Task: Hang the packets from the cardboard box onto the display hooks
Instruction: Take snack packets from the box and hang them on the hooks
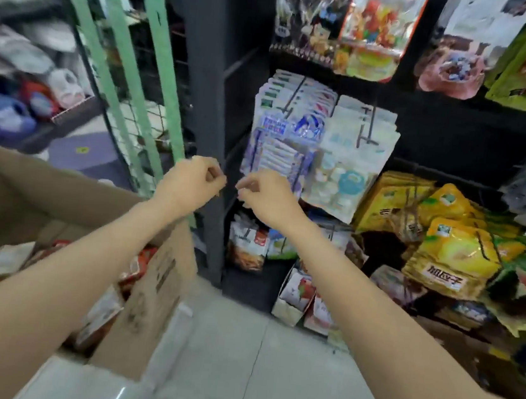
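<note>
The open cardboard box [151,291] stands at the lower left with red and white packets [101,315] inside. Both my arms reach forward above the box's right edge. My left hand [191,180] and my right hand [265,196] hover close together in front of the dark rack post, fingers curled, with nothing visible in either. To the right of my hands, blue-white packets [282,142] and pale packets [344,173] hang on display hooks [368,126]. The view is blurred.
A green wire rack [136,84] stands at the left behind the box. Yellow packets [453,256] pile up on the lower right hooks. Colourful bags [375,30] hang higher up. Small cartons [296,296] sit on the pale tiled floor [251,363].
</note>
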A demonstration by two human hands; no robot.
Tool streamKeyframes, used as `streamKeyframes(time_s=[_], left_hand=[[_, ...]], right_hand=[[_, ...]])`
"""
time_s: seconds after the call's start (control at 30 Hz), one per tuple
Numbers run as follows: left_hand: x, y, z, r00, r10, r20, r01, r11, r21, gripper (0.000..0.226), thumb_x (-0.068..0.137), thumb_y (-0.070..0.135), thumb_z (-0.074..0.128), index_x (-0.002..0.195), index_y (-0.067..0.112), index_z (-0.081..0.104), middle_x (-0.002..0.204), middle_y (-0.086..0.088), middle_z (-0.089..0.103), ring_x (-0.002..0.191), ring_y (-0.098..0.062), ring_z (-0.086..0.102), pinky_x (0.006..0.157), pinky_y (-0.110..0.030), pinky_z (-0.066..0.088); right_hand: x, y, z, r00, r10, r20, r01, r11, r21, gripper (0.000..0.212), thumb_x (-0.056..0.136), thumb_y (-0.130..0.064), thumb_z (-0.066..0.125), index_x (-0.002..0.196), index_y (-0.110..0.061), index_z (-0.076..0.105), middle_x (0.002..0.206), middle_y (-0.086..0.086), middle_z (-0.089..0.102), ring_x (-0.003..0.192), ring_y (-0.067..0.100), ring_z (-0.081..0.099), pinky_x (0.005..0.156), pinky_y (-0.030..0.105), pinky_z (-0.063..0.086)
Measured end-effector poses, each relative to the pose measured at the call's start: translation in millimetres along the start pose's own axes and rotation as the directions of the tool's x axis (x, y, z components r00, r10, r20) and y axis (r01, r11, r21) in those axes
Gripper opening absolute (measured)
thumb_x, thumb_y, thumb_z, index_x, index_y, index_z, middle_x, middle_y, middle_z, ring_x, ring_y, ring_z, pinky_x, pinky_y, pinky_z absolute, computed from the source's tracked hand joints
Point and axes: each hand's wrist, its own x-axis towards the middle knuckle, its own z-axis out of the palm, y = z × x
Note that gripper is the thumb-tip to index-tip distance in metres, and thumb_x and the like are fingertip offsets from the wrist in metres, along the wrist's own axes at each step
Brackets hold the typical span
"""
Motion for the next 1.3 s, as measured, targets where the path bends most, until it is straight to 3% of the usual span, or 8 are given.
streamKeyframes(time_s=[0.17, 0.3, 0.4, 0.5, 0.6, 0.73, 0.93, 1.3], left_hand=[[-49.1, -92.0, -15.9, 0.955, -0.247, -0.164, 0.229, 0.966, -0.121, 0.032, 0.094, 0.027, 0.052, 0.063, 0.019, 0.052, 0.059, -0.003, 0.056, 0.061, -0.022, 0.053, 0.059, -0.032, 0.040], [-69.0, -177.8, -20.0, 0.892, -0.427, 0.147, 0.423, 0.904, 0.061, 0.026, 0.091, 0.030, 0.055, 0.083, 0.007, 0.064, 0.084, -0.011, 0.066, 0.081, -0.028, 0.060, 0.067, -0.032, 0.043], [-69.9, -220.4, -18.9, 0.809, -0.410, 0.421, 0.342, 0.911, 0.230, 0.034, 0.094, 0.022, 0.052, 0.122, 0.003, 0.057, 0.121, -0.015, 0.060, 0.113, -0.031, 0.055, 0.088, -0.034, 0.042], [-62.0, -255.3, -11.4, 0.715, -0.448, 0.537, 0.324, 0.893, 0.313, 0.052, 0.092, 0.026, 0.056, 0.139, 0.009, 0.039, 0.126, -0.016, 0.056, 0.105, -0.029, 0.059, 0.084, -0.036, 0.051], [-59.8, -292.8, 1.0, 0.631, -0.460, 0.625, 0.295, 0.887, 0.355, 0.073, 0.089, 0.036, 0.061, 0.148, 0.016, 0.024, 0.139, -0.012, 0.046, 0.110, -0.025, 0.056, 0.087, -0.032, 0.051], [-61.6, -322.3, 10.2, 0.552, -0.397, 0.733, 0.322, 0.913, 0.252, 0.084, 0.084, 0.044, 0.066, 0.150, 0.024, 0.019, 0.150, -0.003, 0.035, 0.131, -0.023, 0.042, 0.103, -0.033, 0.039], [-55.2, -326.0, 2.5, 0.677, -0.384, 0.628, 0.445, 0.893, 0.066, 0.054, 0.094, 0.031, 0.054, 0.144, 0.020, 0.036, 0.143, -0.007, 0.043, 0.119, -0.026, 0.052, 0.086, -0.031, 0.049], [-44.6, -261.8, -74.7, 0.945, -0.058, 0.322, 0.193, 0.893, -0.407, 0.030, 0.085, 0.056, 0.052, 0.098, 0.033, 0.065, 0.098, 0.015, 0.067, 0.089, 0.008, 0.058, 0.083, -0.015, 0.043]], right_hand=[[11.1, -46.6, 89.4, 0.987, -0.127, 0.097, 0.122, 0.991, 0.056, 0.024, 0.095, -0.011, 0.050, 0.112, -0.010, 0.066, 0.115, 0.007, 0.066, 0.103, 0.019, 0.062, 0.088, 0.027, 0.047], [38.8, -83.9, 156.6, 0.968, -0.173, 0.183, 0.170, 0.985, 0.033, 0.025, 0.095, -0.009, 0.047, 0.113, -0.007, 0.064, 0.118, 0.009, 0.064, 0.100, 0.022, 0.062, 0.087, 0.026, 0.045], [69.1, -96.2, 210.0, 0.922, -0.022, 0.386, 0.078, 0.989, -0.129, 0.026, 0.096, -0.013, 0.048, 0.116, 0.000, 0.059, 0.113, 0.016, 0.062, 0.101, 0.030, 0.060, 0.077, 0.030, 0.046], [97.2, -92.4, 256.2, 0.811, 0.195, 0.551, -0.023, 0.952, -0.304, 0.041, 0.096, -0.021, 0.052, 0.131, 0.000, 0.048, 0.127, 0.017, 0.055, 0.107, 0.029, 0.056, 0.080, 0.031, 0.047], [110.1, -81.0, 286.2, 0.753, 0.342, 0.563, -0.135, 0.917, -0.376, 0.055, 0.095, -0.024, 0.055, 0.140, 0.000, 0.036, 0.143, 0.017, 0.042, 0.127, 0.030, 0.045, 0.100, 0.032, 0.040], [112.4, -63.7, 309.8, 0.736, 0.478, 0.480, -0.290, 0.863, -0.414, 0.036, 0.094, -0.015, 0.056, 0.125, 0.002, 0.052, 0.129, 0.016, 0.055, 0.117, 0.029, 0.054, 0.090, 0.031, 0.045], [122.5, -65.7, 315.3, 0.746, 0.506, 0.433, -0.478, 0.860, -0.180, 0.035, 0.088, -0.013, 0.064, 0.119, 0.002, 0.058, 0.119, 0.017, 0.061, 0.109, 0.031, 0.060, 0.087, 0.038, 0.054], [118.5, -132.2, 215.3, 0.877, 0.327, 0.352, -0.469, 0.746, 0.474, 0.007, 0.090, -0.004, 0.054, 0.087, 0.002, 0.057, 0.076, 0.015, 0.066, 0.069, 0.022, 0.070, 0.068, 0.032, 0.060]])
